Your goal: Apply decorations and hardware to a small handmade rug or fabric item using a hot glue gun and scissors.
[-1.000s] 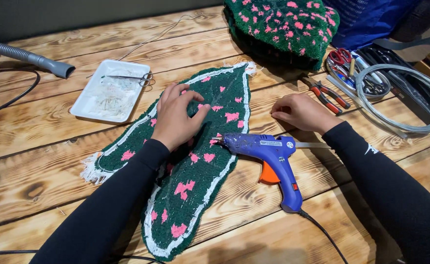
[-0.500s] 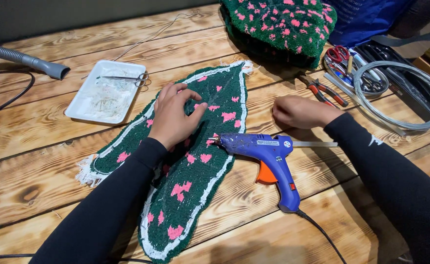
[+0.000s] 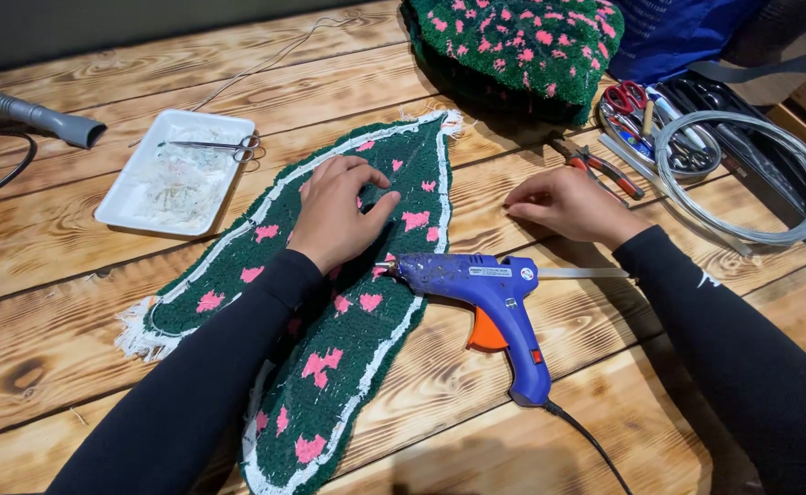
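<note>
— On the wooden plank tabletop [image 3: 100,302], what is the left hand [image 3: 337,213] doing?

— It is lying flat and wide on the dark green woolly piece with pink spots and a white edge [image 3: 330,357]. It is holding nothing. I think it is pressing the piece down so it is staying flat.

— Where is that woolly piece lying?

— It is stretching across the middle of the tabletop, with its pointy tip facing away from the person.

— And the right hand [image 3: 568,203]?

— It is resting on the bare wood just beside the piece. Its fingers are curling in, and I cannot tell if it is pinching anything small.

— What is sitting near the hands?

— A blue glue gun with an orange trigger [image 3: 490,298] is lying between them, its tip touching the piece's edge, maybe so it is easy to grab. Red-handled pliers [image 3: 600,165] are lying past the right hand. A white tray [image 3: 128,192] with small scissors [image 3: 224,145] is sitting off to the left. A coil of grey wire [image 3: 742,174] is sitting far right.
</note>
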